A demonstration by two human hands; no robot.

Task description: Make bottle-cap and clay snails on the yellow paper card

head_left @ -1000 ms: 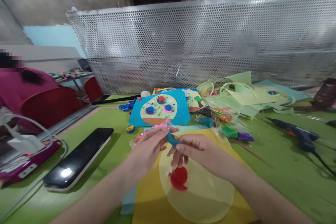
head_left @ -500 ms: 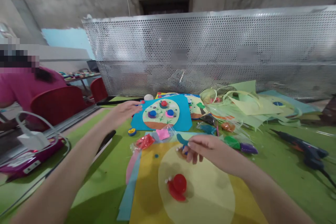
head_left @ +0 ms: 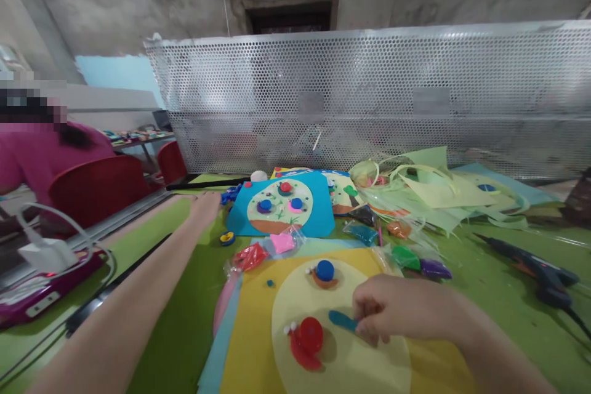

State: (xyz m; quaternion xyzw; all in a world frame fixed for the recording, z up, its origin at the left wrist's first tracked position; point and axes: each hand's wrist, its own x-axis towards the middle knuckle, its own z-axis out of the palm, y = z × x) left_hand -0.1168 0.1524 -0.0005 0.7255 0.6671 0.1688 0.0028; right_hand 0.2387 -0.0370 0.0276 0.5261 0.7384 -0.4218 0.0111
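Yellow card [head_left: 249, 332] lies under our work, and the biggest change around it is that our hands have parted. A second ago both held the blue strip [head_left: 341, 320]; now our left hand [head_left: 205, 203] has swept off to the far left, just beside some blue pieces [head_left: 231, 195], and we cannot tell whether it grips any. Our right hand [head_left: 383, 311] has come down, pinching one end of the strip, which sits at the pale oval [head_left: 351, 363], right of the red snail [head_left: 307, 345]; contact is unclear. For the work, we judge, one hand alone now steers the strip.

Counted downward in size, we have one yellow card; one blue card [head_left: 321, 209] beyond it, bearing three small snails [head_left: 296, 204]; one oval; one glue gun [head_left: 530, 268]; six coloured packs [head_left: 252, 257], red, pink, teal, orange, green and purple; two snails on the oval, the red one and a blue snail [head_left: 325, 272]; one strip; one dot [head_left: 270, 283].
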